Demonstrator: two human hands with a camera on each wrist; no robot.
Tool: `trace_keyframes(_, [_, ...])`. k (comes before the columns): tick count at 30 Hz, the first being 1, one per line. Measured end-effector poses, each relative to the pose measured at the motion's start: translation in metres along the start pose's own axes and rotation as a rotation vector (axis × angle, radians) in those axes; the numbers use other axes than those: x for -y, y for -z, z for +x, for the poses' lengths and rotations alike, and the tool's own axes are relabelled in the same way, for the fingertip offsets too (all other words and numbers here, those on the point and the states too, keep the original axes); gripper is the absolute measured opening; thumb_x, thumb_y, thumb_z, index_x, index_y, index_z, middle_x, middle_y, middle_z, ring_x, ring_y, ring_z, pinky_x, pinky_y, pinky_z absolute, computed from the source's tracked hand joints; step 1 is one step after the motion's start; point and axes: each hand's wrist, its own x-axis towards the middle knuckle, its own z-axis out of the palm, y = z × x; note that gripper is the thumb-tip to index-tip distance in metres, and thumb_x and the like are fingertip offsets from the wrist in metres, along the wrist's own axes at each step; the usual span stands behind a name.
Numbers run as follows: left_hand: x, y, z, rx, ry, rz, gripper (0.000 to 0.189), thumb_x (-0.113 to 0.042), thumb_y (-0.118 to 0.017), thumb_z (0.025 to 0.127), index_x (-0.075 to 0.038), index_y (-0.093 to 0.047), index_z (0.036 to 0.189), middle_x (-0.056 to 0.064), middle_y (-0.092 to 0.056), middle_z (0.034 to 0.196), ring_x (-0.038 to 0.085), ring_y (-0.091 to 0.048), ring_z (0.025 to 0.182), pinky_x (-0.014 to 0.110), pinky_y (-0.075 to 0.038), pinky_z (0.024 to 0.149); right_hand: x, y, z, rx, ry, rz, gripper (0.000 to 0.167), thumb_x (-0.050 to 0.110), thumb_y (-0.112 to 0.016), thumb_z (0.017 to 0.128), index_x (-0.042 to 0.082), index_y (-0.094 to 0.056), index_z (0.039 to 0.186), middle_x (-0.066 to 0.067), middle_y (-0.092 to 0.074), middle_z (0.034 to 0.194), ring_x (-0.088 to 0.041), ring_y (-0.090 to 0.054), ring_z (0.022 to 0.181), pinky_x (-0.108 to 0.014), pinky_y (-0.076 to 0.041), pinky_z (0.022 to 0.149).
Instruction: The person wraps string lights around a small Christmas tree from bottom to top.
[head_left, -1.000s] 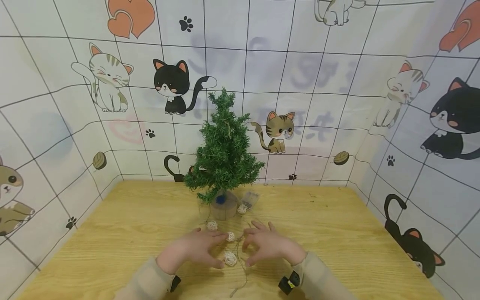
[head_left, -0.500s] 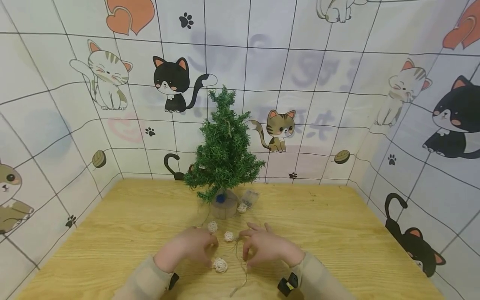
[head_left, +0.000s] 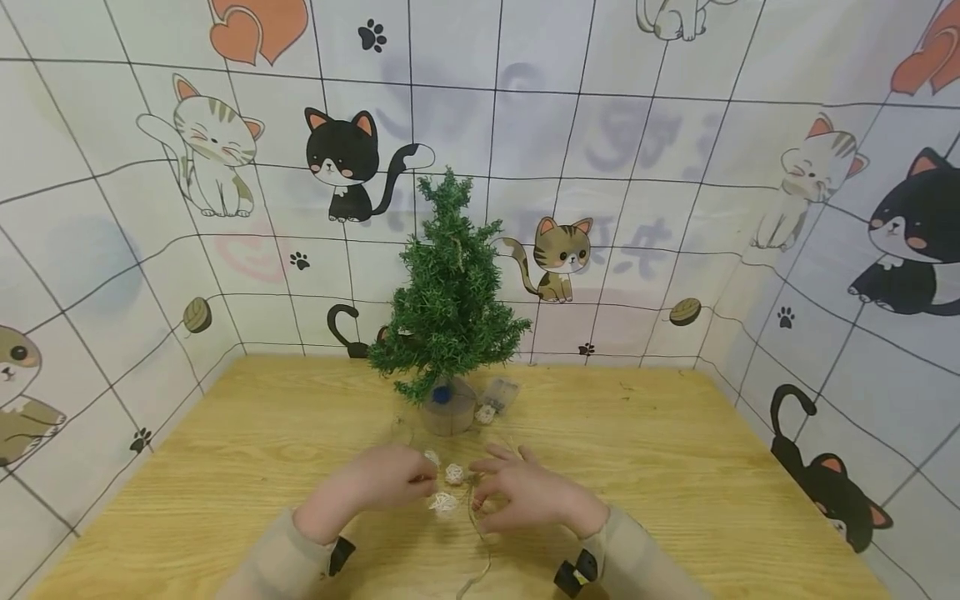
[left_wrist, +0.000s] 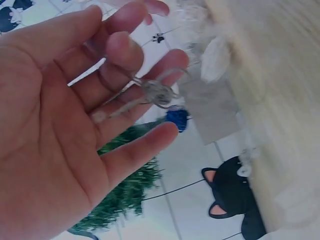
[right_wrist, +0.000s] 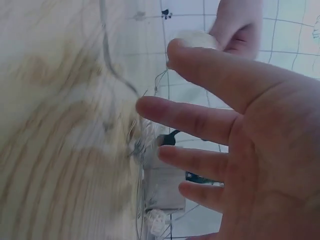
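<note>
In the head view my left hand (head_left: 386, 479) is left of several white woven balls on a thin wire string. Its curled fingers hold the thin wire (left_wrist: 135, 102), which has a small twisted knot, in the left wrist view. A white woven ball (head_left: 444, 502) is close to its fingertips, blurred; the right wrist view shows a pale ball (right_wrist: 197, 39) near that hand, above the table. My right hand (head_left: 528, 492) stays beside the wire with thumb and fingers spread, seeming to grip nothing. Another woven ball (head_left: 454, 474) lies between the hands.
Behind the hands stands a small green artificial tree (head_left: 450, 308) on a round base (head_left: 450, 418) with a blue pompom (head_left: 441, 395). A clear battery box (head_left: 501, 395) and a woven ball (head_left: 486, 414) lie beside it. Cat-patterned cloth walls (head_left: 630, 167) enclose the wooden table (head_left: 637, 450).
The left hand has drawn back left and its fingers have closed together on the wire. The nearest woven ball has shifted left, then away from me. The right hand has barely moved.
</note>
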Motion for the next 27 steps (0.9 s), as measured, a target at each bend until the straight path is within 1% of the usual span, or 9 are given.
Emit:
trace_keyframes(4, [-0.008, 0.008, -0.001, -0.046, -0.049, 0.027, 0.034, -0.027, -0.057, 0.099, -0.024, -0.046, 0.067, -0.014, -0.033, 0.057, 0.002, -0.030, 0.050, 0.022, -0.030, 0.052, 0.003, 0.002, -0.001, -0.054, 0.047, 0.041, 0.010, 0.039, -0.069, 0.089, 0.030, -0.068, 0.086, -0.004, -0.051, 0.141, -0.039, -0.029, 0.140, -0.070, -0.021, 0.103])
trace_keyframes(6, [-0.012, 0.011, -0.002, -0.063, -0.064, 0.017, 0.034, -0.028, -0.056, 0.100, -0.024, -0.046, 0.068, -0.014, -0.033, 0.057, 0.002, -0.030, 0.050, 0.022, -0.031, 0.053, 0.003, 0.003, -0.001, -0.107, 0.061, 0.093, 0.012, 0.034, -0.069, 0.090, 0.028, -0.063, 0.081, -0.002, -0.060, 0.130, -0.036, -0.036, 0.136, -0.063, -0.024, 0.106])
trace_keyframes(7, [-0.014, 0.013, -0.003, -0.071, -0.073, 0.003, 0.034, -0.028, -0.055, 0.100, -0.024, -0.046, 0.068, -0.014, -0.033, 0.057, 0.002, -0.031, 0.050, 0.022, -0.032, 0.053, 0.003, 0.004, -0.001, -0.126, 0.064, 0.140, 0.014, 0.032, -0.069, 0.091, 0.027, -0.061, 0.080, 0.000, -0.064, 0.122, -0.033, -0.046, 0.129, -0.056, -0.032, 0.105])
trace_keyframes(10, [-0.018, 0.020, -0.007, -0.101, -0.102, -0.047, 0.033, -0.027, -0.054, 0.101, -0.023, -0.047, 0.069, -0.014, -0.035, 0.059, 0.002, -0.031, 0.052, 0.022, -0.032, 0.054, 0.003, 0.007, -0.002, -0.155, 0.076, 0.312, 0.013, 0.027, -0.064, 0.095, 0.022, -0.063, 0.083, 0.008, -0.068, 0.098, -0.019, -0.064, 0.097, -0.033, -0.048, 0.087])
trace_keyframes(13, [-0.018, 0.029, -0.013, -0.134, -0.098, -0.092, 0.033, -0.027, -0.053, 0.101, -0.023, -0.048, 0.069, -0.014, -0.035, 0.060, 0.001, -0.032, 0.053, 0.022, -0.032, 0.055, 0.003, 0.014, -0.005, -0.136, 0.092, 0.443, 0.022, 0.026, -0.052, 0.102, 0.016, -0.068, 0.089, 0.011, -0.067, 0.087, -0.010, -0.059, 0.075, -0.023, -0.045, 0.066])
trace_keyframes(16, [-0.013, 0.038, -0.021, -0.177, -0.087, -0.108, 0.033, -0.026, -0.056, 0.100, -0.023, -0.046, 0.068, -0.014, -0.033, 0.060, 0.001, -0.030, 0.052, 0.021, -0.031, 0.054, 0.001, 0.019, -0.009, -0.145, 0.117, 0.477, 0.035, 0.026, -0.041, 0.106, 0.012, -0.069, 0.090, 0.008, -0.068, 0.086, -0.008, -0.062, 0.082, -0.027, -0.049, 0.071])
trace_keyframes(18, [-0.009, 0.044, -0.025, -0.201, -0.082, -0.113, 0.033, -0.025, -0.058, 0.099, -0.022, -0.046, 0.068, -0.015, -0.033, 0.060, 0.000, -0.030, 0.052, 0.021, -0.030, 0.053, -0.002, 0.023, -0.012, -0.170, 0.130, 0.474, 0.037, 0.025, -0.038, 0.107, 0.012, -0.069, 0.090, 0.007, -0.068, 0.087, -0.008, -0.062, 0.084, -0.032, -0.050, 0.075])
trace_keyframes(21, [-0.006, 0.053, -0.030, -0.215, -0.067, -0.113, 0.029, -0.022, -0.061, 0.097, -0.021, -0.050, 0.070, -0.015, -0.036, 0.061, 0.000, -0.032, 0.054, 0.022, -0.032, 0.054, -0.006, 0.029, -0.017, -0.224, 0.130, 0.448, 0.035, 0.021, -0.039, 0.107, 0.015, -0.069, 0.090, 0.007, -0.068, 0.088, -0.009, -0.062, 0.086, -0.037, -0.051, 0.078])
trace_keyframes(27, [0.004, 0.064, -0.042, -0.201, 0.004, -0.144, 0.016, -0.022, -0.065, 0.094, -0.022, -0.059, 0.079, -0.014, -0.048, 0.066, 0.002, -0.041, 0.057, 0.025, -0.038, 0.054, -0.012, 0.044, -0.023, -0.282, 0.101, 0.391, 0.034, 0.022, -0.039, 0.107, 0.016, -0.070, 0.092, 0.009, -0.067, 0.089, -0.012, -0.062, 0.087, -0.033, -0.050, 0.080])
